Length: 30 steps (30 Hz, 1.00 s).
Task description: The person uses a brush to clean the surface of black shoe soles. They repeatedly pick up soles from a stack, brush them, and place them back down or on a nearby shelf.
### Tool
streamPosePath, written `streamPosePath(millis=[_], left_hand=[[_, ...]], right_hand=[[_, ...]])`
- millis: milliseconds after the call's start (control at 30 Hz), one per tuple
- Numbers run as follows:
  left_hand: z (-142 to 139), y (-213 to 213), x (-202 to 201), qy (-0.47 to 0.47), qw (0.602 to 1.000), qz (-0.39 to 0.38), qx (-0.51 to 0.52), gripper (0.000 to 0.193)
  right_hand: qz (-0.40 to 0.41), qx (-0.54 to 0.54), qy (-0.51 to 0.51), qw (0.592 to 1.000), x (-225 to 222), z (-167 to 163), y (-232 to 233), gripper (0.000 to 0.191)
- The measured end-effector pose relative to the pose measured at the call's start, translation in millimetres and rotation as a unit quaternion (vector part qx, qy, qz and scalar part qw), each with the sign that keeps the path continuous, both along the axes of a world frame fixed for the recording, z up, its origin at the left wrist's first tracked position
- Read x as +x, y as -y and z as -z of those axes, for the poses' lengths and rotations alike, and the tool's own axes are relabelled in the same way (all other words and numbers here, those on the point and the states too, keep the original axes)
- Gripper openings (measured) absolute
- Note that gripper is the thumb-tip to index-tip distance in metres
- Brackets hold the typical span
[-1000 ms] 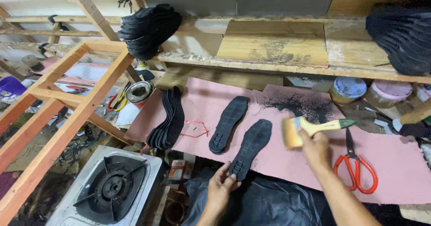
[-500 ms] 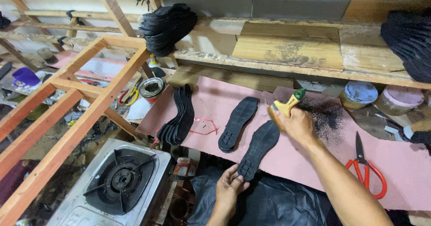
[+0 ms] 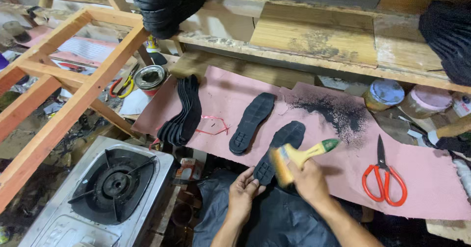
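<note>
The left hand pinches the near end of a black rubber shoe sole that lies tread-up on the pink paper-covered counter, its heel end hanging just over the counter's front edge. The right hand is clenched around the handle of a flat paintbrush with a yellow wooden handle and green tip, and the bristles sit over the sole's near end, right beside the left hand's fingertips. A second black tread sole lies parallel just to the left, untouched. Further left, a fanned stack of black soles rests on the paper's edge. Red-handled scissors lie to the right of the right hand, near but apart. A steel gas stove stands below the counter on the left.
</note>
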<state>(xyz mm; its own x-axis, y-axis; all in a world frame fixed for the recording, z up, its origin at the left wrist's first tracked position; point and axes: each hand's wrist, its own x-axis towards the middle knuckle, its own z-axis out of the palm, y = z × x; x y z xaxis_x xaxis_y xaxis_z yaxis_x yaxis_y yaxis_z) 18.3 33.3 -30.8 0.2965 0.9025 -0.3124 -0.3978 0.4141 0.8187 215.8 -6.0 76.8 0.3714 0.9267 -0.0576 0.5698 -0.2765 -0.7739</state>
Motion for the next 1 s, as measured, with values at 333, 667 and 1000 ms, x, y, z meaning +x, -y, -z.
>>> streamPosePath(millis=[333, 667, 1000], left_hand=[[5.5, 4.3, 0.0, -0.015, 0.999, 0.03, 0.013, 0.046], [13.4, 11.7, -0.2, -0.006, 0.998, 0.043, 0.035, 0.046], [-2.6, 18.3, -2.8, -0.038, 0.996, 0.041, -0.064, 0.046]], right_hand=[[0.031, 0.029, 0.119, 0.992, -13.7, 26.1, 17.8, 0.041], [-0.059, 0.019, 0.062, 0.996, -17.6, 35.9, 29.3, 0.037], [-0.127, 0.033, 0.038, 0.991, -26.3, 20.4, 40.0, 0.026]])
